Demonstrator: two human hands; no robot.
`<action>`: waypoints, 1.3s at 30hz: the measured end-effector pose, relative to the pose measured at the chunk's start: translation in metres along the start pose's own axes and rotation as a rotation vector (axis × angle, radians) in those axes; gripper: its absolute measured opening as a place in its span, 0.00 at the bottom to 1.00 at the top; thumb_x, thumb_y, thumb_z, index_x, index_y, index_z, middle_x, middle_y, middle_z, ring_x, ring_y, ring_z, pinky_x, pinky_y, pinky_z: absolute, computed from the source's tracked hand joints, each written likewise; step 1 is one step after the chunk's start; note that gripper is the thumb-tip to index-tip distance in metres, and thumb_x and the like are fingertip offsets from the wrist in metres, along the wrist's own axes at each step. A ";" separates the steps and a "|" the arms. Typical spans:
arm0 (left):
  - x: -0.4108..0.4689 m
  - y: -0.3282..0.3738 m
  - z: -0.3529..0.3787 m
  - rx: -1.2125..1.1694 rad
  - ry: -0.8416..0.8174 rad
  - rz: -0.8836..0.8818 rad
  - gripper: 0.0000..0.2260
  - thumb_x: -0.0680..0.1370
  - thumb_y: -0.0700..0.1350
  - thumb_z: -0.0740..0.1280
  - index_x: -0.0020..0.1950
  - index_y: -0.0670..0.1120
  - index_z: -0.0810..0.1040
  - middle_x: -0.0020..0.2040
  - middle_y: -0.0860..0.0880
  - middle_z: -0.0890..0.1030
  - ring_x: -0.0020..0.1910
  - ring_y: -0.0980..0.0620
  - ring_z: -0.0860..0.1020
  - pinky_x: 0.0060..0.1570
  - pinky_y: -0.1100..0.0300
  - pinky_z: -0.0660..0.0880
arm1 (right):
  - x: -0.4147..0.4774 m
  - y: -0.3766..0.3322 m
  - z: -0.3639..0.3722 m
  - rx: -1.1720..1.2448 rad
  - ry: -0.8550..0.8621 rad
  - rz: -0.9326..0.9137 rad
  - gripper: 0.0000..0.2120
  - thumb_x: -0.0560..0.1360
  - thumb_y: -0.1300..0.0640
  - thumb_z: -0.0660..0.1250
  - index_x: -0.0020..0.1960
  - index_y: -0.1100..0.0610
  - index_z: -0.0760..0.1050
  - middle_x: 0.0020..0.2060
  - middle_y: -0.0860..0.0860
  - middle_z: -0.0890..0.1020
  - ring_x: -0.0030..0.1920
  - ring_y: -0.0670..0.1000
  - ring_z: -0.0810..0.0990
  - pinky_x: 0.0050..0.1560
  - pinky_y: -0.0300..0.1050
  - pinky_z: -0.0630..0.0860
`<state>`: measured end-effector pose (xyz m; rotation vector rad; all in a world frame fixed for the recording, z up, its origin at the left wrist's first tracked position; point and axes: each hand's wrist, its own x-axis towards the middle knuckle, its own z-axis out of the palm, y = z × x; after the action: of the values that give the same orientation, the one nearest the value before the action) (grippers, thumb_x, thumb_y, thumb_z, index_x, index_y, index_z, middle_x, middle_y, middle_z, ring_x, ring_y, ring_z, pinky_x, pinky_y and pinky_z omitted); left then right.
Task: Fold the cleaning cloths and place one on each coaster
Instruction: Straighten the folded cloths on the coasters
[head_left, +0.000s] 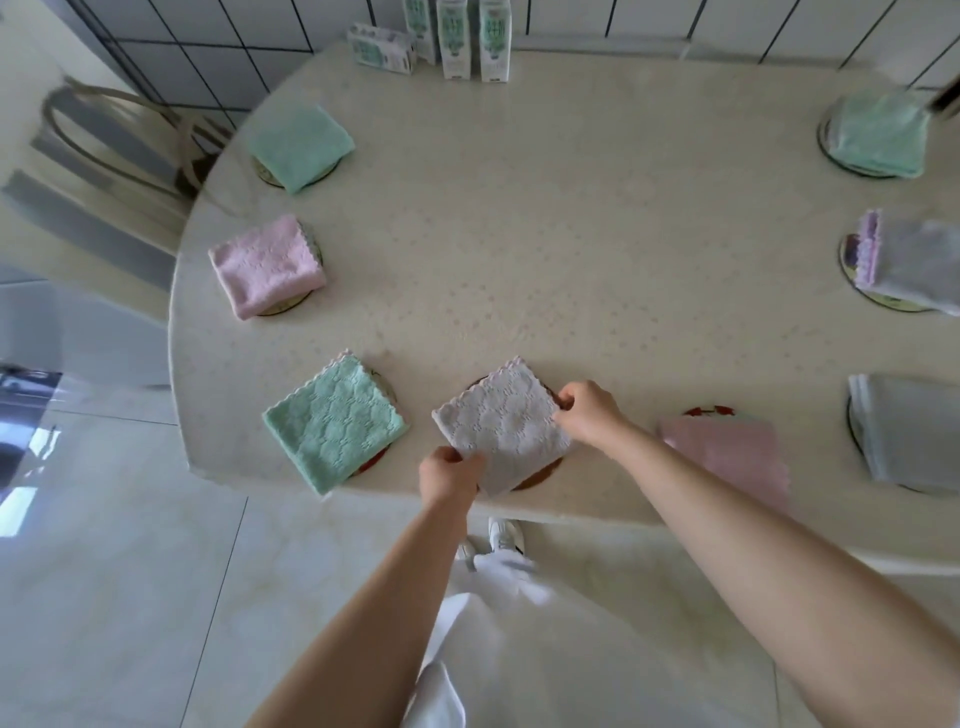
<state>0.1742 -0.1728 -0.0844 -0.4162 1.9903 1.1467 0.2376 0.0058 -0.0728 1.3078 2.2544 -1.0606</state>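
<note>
Well beyond cloth (504, 426), perhaps cartons (454, 41), unreadable

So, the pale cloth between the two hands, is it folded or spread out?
Folded: the pale cloth is a compact square lying on its coaster; the left hand and right hand pinch opposite corners.

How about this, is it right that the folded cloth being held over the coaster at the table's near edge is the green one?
No. In the head view the left grip and right grip pinch the pale pink cloth over that coaster at the near edge of the table; the green cloth lies untouched to its left.
</note>
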 end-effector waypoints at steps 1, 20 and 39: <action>0.001 0.003 -0.002 0.032 0.016 0.020 0.04 0.72 0.42 0.69 0.45 0.43 0.79 0.37 0.46 0.79 0.37 0.46 0.76 0.43 0.52 0.79 | -0.002 0.003 0.002 0.028 0.004 0.008 0.06 0.73 0.60 0.66 0.49 0.60 0.77 0.45 0.55 0.81 0.46 0.55 0.77 0.46 0.44 0.71; 0.030 0.039 -0.018 0.398 0.016 0.273 0.10 0.72 0.44 0.72 0.51 0.44 0.77 0.45 0.49 0.81 0.44 0.50 0.79 0.42 0.57 0.76 | -0.033 0.041 0.040 0.450 0.054 0.139 0.05 0.71 0.61 0.67 0.47 0.56 0.76 0.40 0.51 0.83 0.41 0.54 0.83 0.46 0.55 0.81; 0.052 0.027 -0.123 0.340 0.293 0.297 0.05 0.73 0.41 0.69 0.48 0.47 0.80 0.42 0.50 0.82 0.43 0.47 0.81 0.44 0.56 0.75 | 0.027 -0.067 0.003 -0.073 0.126 -0.306 0.11 0.76 0.60 0.62 0.57 0.60 0.71 0.53 0.54 0.78 0.53 0.55 0.76 0.55 0.49 0.73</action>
<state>0.0676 -0.2563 -0.0735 -0.1173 2.5159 0.9310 0.1666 -0.0004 -0.0619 1.0492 2.6236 -1.0040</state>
